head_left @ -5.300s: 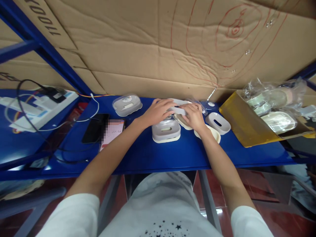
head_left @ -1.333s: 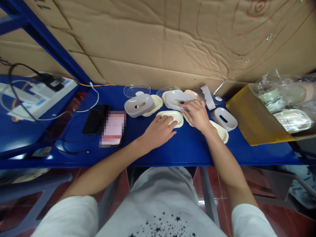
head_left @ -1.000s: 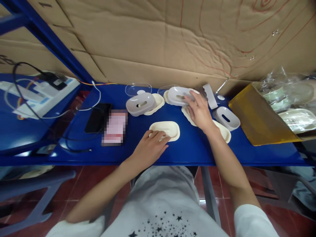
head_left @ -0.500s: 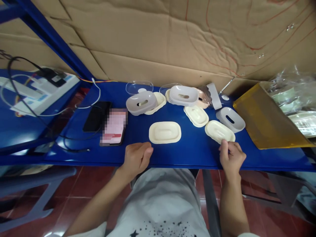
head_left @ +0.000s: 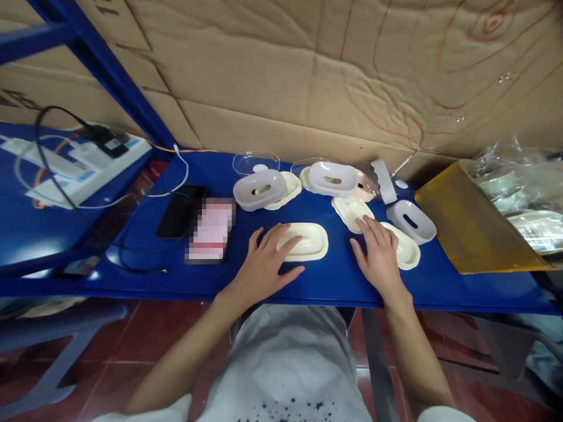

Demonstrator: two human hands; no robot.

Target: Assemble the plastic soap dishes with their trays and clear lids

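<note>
My left hand (head_left: 266, 261) is open, its fingers spread over the left end of a cream oval tray (head_left: 311, 241) lying on the blue table. Whether the fingertips touch it I cannot tell. My right hand (head_left: 377, 255) is open too, fingertips by a second cream tray (head_left: 352, 212) and partly covering a third cream tray (head_left: 409, 253). Behind them sit a grey oval dish with a slot (head_left: 259, 190), resting partly over another cream piece (head_left: 290, 186), and a lighter grey slotted dish (head_left: 333, 179). A further grey slotted dish (head_left: 412, 221) stands at the right.
A phone with a lit, blurred screen (head_left: 211, 230) and a dark phone (head_left: 178, 214) lie at the left, near a power strip (head_left: 92, 170) with cables. Clear lids (head_left: 255, 161) lie at the back. On the right stands a cardboard box (head_left: 466, 217) with plastic-wrapped dishes (head_left: 539, 231).
The dishes and cream trays have been spread apart on the table. Half a second ago both hands were closed near the front edge; now they have moved forward and opened over the trays.
</note>
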